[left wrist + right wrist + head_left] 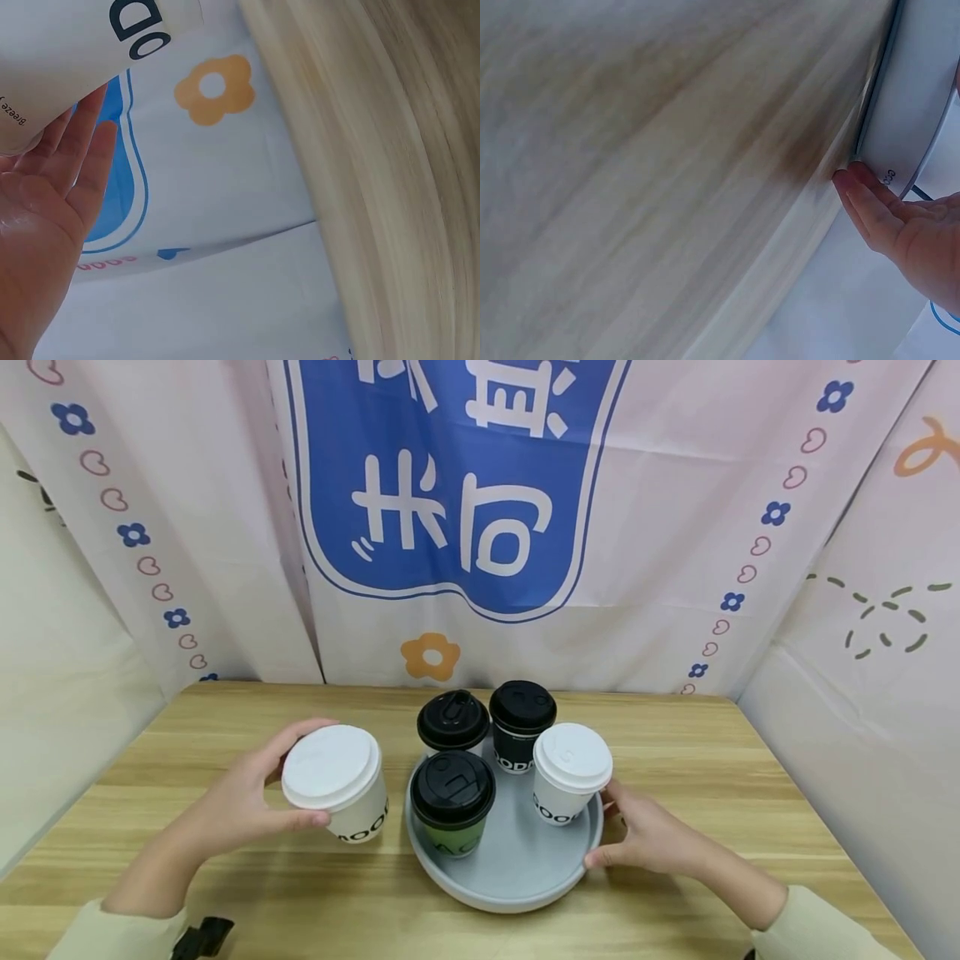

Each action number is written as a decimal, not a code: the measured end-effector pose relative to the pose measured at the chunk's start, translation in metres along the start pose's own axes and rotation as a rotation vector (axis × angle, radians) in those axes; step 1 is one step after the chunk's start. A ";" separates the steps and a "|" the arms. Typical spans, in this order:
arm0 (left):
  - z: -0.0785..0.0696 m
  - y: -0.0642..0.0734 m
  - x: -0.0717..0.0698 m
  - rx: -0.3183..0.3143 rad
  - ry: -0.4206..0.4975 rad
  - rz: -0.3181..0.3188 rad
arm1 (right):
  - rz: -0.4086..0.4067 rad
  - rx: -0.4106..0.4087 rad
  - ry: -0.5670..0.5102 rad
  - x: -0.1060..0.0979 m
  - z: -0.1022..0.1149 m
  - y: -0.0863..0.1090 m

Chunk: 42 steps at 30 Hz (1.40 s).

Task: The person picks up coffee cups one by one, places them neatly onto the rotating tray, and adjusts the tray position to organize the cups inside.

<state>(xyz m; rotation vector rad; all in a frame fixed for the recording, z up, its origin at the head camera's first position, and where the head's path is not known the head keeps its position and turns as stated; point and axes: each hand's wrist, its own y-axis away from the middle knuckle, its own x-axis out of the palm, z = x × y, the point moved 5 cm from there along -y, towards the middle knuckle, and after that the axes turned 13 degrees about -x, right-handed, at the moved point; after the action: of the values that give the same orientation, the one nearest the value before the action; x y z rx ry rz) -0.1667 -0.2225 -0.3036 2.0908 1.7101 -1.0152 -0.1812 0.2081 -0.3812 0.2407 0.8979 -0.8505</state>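
My left hand [247, 802] grips a white paper coffee cup [360, 814] with a white lid, thumb in front and fingers behind. In the left wrist view, the cup [67, 52] rests against the curled fingers, tilted in that view. A round grey tray [510, 881] stands to its right, bearing several lidded cups. My right hand [645, 835] holds the tray's right edge, fingertips low on its side wall in the right wrist view. Nearest that hand is a smaller white cup [558, 797] with a white lid.
Also on the tray are a green cup [453, 839], a black cup [513, 752] and a cup under a black lid [453, 720], partly hidden. The wooden table [675, 743] ends at a printed cloth backdrop [660, 527]; pale cloth walls [862, 710] rise at the sides.
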 end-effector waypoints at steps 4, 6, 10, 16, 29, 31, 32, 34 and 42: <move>-0.004 0.003 0.004 0.021 0.006 0.023 | -0.003 -0.002 0.003 0.000 -0.001 0.001; -0.008 0.004 0.006 0.037 0.014 0.040 | -0.005 -0.002 0.000 0.000 -0.001 0.001; -0.017 0.008 0.013 0.091 0.032 0.086 | -0.006 -0.005 0.000 0.001 -0.002 0.001; -0.033 0.014 0.023 0.179 0.069 0.150 | -0.005 0.004 0.004 0.001 -0.003 0.001; -0.068 0.015 0.044 0.304 0.100 0.260 | 0.002 0.005 0.005 0.001 -0.002 0.001; -0.073 0.014 0.047 0.328 0.090 0.272 | 0.003 0.004 0.003 0.002 -0.002 0.001; -0.076 0.014 0.048 0.343 0.090 0.280 | 0.003 0.004 0.003 0.002 -0.003 0.001; -0.082 0.013 0.051 0.367 0.096 0.300 | 0.002 0.005 0.004 0.002 -0.003 0.002; -0.107 0.002 0.070 0.400 0.109 0.384 | -0.002 0.010 0.002 0.000 -0.003 0.002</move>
<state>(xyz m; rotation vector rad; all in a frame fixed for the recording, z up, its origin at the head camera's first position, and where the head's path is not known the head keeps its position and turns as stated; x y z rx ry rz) -0.1225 -0.1071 -0.2723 2.6300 1.1399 -1.2078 -0.1817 0.2107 -0.3834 0.2492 0.8958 -0.8572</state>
